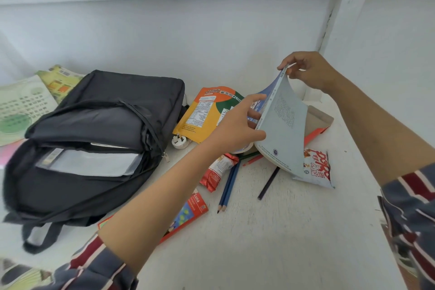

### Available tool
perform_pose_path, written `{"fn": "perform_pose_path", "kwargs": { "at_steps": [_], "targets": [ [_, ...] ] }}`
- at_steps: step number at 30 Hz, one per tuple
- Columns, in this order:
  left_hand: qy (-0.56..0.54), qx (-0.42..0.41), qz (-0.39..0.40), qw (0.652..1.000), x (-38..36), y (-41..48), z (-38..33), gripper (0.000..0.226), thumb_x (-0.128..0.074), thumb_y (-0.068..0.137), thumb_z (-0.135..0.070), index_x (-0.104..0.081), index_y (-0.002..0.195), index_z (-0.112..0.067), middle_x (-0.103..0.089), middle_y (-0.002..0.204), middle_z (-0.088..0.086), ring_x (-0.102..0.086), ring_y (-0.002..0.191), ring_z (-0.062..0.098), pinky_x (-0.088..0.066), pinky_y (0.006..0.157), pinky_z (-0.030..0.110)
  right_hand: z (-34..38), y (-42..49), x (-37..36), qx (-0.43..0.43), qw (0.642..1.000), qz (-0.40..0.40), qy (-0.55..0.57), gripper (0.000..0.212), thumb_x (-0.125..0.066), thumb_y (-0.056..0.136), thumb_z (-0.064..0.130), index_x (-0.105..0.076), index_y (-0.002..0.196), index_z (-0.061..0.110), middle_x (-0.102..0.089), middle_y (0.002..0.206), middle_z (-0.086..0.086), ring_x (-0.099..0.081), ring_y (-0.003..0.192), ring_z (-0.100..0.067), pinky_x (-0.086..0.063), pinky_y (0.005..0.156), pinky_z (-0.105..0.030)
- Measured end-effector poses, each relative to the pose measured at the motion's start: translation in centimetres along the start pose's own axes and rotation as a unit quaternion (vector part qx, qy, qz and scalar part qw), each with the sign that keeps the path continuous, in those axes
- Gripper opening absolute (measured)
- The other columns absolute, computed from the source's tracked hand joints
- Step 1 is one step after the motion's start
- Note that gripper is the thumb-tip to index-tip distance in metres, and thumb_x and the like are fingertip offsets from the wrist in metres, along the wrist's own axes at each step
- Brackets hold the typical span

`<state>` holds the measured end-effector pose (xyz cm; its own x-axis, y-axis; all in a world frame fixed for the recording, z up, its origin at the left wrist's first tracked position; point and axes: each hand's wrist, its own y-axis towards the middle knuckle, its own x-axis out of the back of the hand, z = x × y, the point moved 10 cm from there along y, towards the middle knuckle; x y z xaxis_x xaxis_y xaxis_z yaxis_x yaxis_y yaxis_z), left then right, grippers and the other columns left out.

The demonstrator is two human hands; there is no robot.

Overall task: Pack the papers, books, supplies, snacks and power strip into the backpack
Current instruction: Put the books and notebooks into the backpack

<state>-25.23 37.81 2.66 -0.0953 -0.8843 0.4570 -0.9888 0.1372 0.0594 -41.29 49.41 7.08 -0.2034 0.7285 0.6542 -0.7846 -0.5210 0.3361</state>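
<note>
- The thin book (282, 125) is held tilted over the right part of the worktop (270, 231), well right of the open backpack (94, 125); its soft cover bows.
- The right hand (306, 70) pinches its top corner; the left hand (235, 125) has its fingers curled round the spine edge lower down.
- It looks light and floppy, likely to crease; the stiffer spine seems the safest hold.
- Pencils (227, 186) and a snack packet (317, 169) lie beneath it.

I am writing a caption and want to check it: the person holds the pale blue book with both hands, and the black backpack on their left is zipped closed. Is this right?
Not quite. The head view shows the backpack unzipped and open, not zipped closed. The rest stands: the left hand and the right hand both hold the book.
</note>
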Motion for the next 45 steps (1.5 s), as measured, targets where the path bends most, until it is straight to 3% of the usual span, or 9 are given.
{"fn": "perform_pose_path", "kwargs": {
  "at_steps": [5, 12, 18, 22, 29, 32, 37, 41, 45],
  "targets": [
    [-0.007, -0.017, -0.016, 1.000, 0.7, -0.7, -1.0, 0.071, -0.060, 0.078, 0.004, -0.035, 0.138, -0.027, -0.050, 0.089, -0.012, -0.056, 0.069, 0.001, -0.049, 0.061, 0.011, 1.9, 0.0, 1.0, 0.019, 1.000, -0.018, 0.012, 0.020, -0.050, 0.089, -0.009, -0.063, 0.101, -0.001, -0.059, 0.103, -0.009, -0.049, 0.080, -0.014, -0.052, 0.071, -0.017],
    [-0.004, -0.036, -0.027, 0.999, 1.8, -1.6, -2.0, 0.071, -0.061, 0.079, 0.004, -0.034, 0.137, -0.027, -0.053, 0.090, -0.011, -0.056, 0.077, 0.006, -0.050, 0.058, 0.012, 4.9, -0.3, 2.3, 0.054, 0.998, -0.035, 0.014, 0.024, -0.051, 0.090, -0.006, -0.065, 0.097, 0.011, -0.063, 0.091, 0.015, -0.053, 0.087, -0.019, -0.052, 0.082, -0.042],
    [-0.019, -0.059, -0.052, 0.997, 3.9, -2.6, -2.9, 0.070, -0.058, 0.078, 0.005, -0.037, 0.136, -0.029, -0.062, 0.098, 0.003, -0.062, 0.074, 0.009, -0.055, 0.069, 0.025, 6.9, -1.2, 3.4, 0.048, 0.996, -0.056, 0.056, 0.056, -0.053, 0.090, -0.003, -0.067, 0.077, 0.049, -0.059, 0.086, 0.022, -0.056, 0.072, -0.001, -0.049, 0.082, -0.024],
    [-0.058, -0.093, -0.065, 0.992, 6.1, -3.3, -3.3, 0.056, -0.050, 0.080, 0.010, -0.047, 0.118, -0.031, -0.066, 0.091, 0.002, -0.063, 0.078, 0.021, -0.054, 0.073, 0.039, 8.4, -2.0, 3.8, 0.047, 0.993, -0.067, 0.082, 0.044, -0.050, 0.093, 0.000, -0.065, 0.083, 0.040, -0.049, 0.088, 0.007, -0.052, 0.063, 0.007, -0.044, 0.064, -0.010],
    [-0.207, -0.107, -0.150, 0.961, 11.1, -4.7, -0.6, 0.034, -0.050, 0.087, 0.005, -0.069, 0.083, -0.023, -0.068, 0.087, -0.007, -0.061, 0.081, 0.016, -0.051, 0.078, 0.036, 10.7, -4.4, 4.7, -0.012, 0.961, -0.220, 0.169, 0.031, -0.052, 0.087, 0.005, -0.061, 0.073, 0.031, -0.059, 0.058, 0.019, -0.046, 0.061, 0.000, -0.036, 0.060, -0.017],
    [-0.281, -0.096, -0.116, 0.948, 11.4, -5.9, 0.8, 0.027, -0.048, 0.093, 0.002, -0.061, 0.095, -0.022, -0.062, 0.095, -0.003, -0.062, 0.074, 0.004, -0.052, 0.065, 0.024, 11.8, -5.8, 4.1, -0.047, 0.937, -0.289, 0.192, 0.032, -0.050, 0.084, -0.002, -0.056, 0.072, 0.027, -0.061, 0.057, 0.019, -0.049, 0.063, -0.002, -0.038, 0.062, -0.016],
    [-0.327, -0.105, -0.046, 0.938, 12.7, -8.9, 3.3, 0.040, -0.047, 0.091, 0.008, -0.052, 0.122, -0.016, -0.051, 0.123, -0.005, -0.053, 0.110, 0.012, -0.049, 0.093, 0.028, 14.0, -9.9, 0.7, -0.123, 0.886, -0.387, 0.227, 0.039, -0.045, 0.080, -0.011, -0.054, 0.064, 0.022, -0.055, 0.055, 0.016, -0.047, 0.050, 0.003, -0.036, 0.052, -0.012],
    [-0.346, -0.050, -0.042, 0.936, 16.2, -11.7, 6.1, 0.046, -0.046, 0.089, 0.011, -0.052, 0.126, -0.015, -0.051, 0.130, 0.002, -0.055, 0.109, 0.017, -0.048, 0.094, 0.030, 15.8, -12.7, -5.7, -0.189, 0.885, -0.313, 0.289, 0.031, -0.048, 0.087, -0.001, -0.060, 0.071, 0.024, -0.059, 0.075, 0.008, -0.048, 0.059, -0.008, -0.035, 0.051, -0.019],
    [-0.356, -0.007, -0.016, 0.934, 18.6, -14.4, 8.2, 0.045, -0.046, 0.089, 0.009, -0.055, 0.125, -0.016, -0.057, 0.125, 0.000, -0.057, 0.111, 0.023, -0.047, 0.098, 0.037, 18.6, -15.5, -13.3, -0.196, 0.890, -0.180, 0.369, 0.027, -0.051, 0.088, -0.002, -0.062, 0.090, 0.022, -0.069, 0.083, 0.007, -0.066, 0.071, -0.009, -0.054, 0.063, -0.022]
  ]
}}
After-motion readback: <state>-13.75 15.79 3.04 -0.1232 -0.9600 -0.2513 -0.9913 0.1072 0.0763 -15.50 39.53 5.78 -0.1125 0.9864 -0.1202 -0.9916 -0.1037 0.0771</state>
